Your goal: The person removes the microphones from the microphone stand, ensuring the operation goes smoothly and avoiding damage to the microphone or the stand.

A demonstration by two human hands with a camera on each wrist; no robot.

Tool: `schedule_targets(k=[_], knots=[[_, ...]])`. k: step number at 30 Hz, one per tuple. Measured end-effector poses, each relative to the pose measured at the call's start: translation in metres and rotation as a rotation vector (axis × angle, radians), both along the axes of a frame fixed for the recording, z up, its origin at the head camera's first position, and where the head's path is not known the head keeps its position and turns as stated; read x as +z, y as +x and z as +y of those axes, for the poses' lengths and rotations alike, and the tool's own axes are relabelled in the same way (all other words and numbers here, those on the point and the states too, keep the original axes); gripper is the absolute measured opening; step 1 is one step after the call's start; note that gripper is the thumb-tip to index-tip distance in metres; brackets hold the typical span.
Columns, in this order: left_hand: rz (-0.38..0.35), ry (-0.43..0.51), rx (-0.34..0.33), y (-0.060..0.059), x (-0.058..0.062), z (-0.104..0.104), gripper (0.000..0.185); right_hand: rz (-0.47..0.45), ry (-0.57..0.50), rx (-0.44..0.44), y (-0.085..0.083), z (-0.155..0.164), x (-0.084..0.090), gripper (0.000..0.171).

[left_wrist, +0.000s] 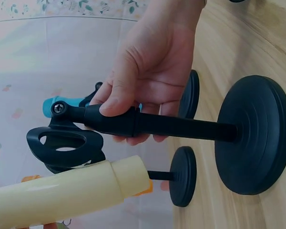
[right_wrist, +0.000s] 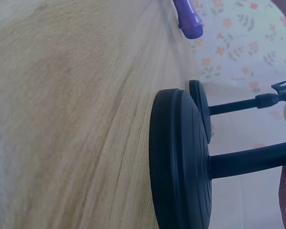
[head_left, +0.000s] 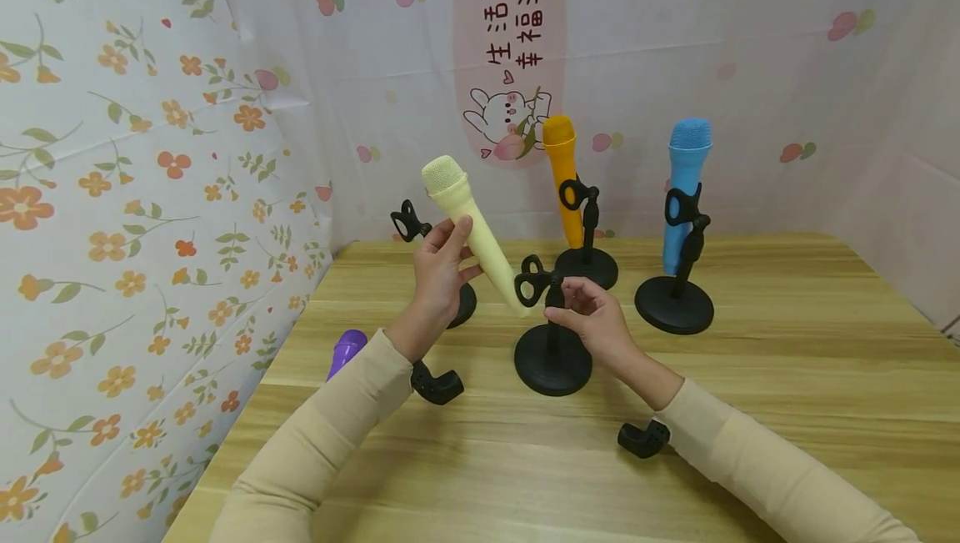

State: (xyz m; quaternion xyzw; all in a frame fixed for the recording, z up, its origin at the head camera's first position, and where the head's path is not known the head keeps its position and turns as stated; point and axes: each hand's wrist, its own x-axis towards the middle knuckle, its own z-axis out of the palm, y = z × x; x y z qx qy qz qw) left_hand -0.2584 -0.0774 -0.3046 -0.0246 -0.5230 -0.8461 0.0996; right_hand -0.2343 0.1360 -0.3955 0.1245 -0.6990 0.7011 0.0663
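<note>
Left hand (head_left: 437, 276): fingers clamped on cream tapered plastic microphone (head_left: 489, 253), raised in from counter's (head_left: 480, 476) back-left corner; right hand's (head_left: 600, 324) fingers pinch black round-based stand (head_left: 553, 364); tilted tail could snag black ring clip (left_wrist: 96, 145), tip stand

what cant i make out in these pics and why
Head view: part of purple microphone, behind left sleeve.
Head view: pole of left stand, behind left hand.
Left wrist: head of cream microphone, cut by left edge.
Right wrist: clip of front stand, cut by right edge.
</note>
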Motion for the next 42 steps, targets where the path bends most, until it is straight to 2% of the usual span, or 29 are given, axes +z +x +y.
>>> schedule_targets(k=[8,18,26,32,42], knots=[[-0.007,-0.044,0.038,-0.002,-0.004,-0.004,0.03,-0.022,0.013,0.002,0.0,0.001,0.0,0.036],[-0.022,-0.052,0.036,-0.001,-0.006,-0.006,0.032,-0.029,0.0,0.014,-0.002,0.001,0.0,0.035],[-0.09,-0.113,0.045,0.004,-0.008,-0.01,0.035,-0.042,-0.036,0.022,-0.003,0.001,-0.002,0.032],[-0.158,-0.153,0.055,0.007,-0.011,-0.014,0.038,-0.044,-0.024,0.017,-0.002,0.001,0.0,0.031],[-0.197,-0.185,0.063,0.012,-0.019,-0.02,0.038,-0.043,-0.042,0.03,-0.001,0.001,0.001,0.03]])
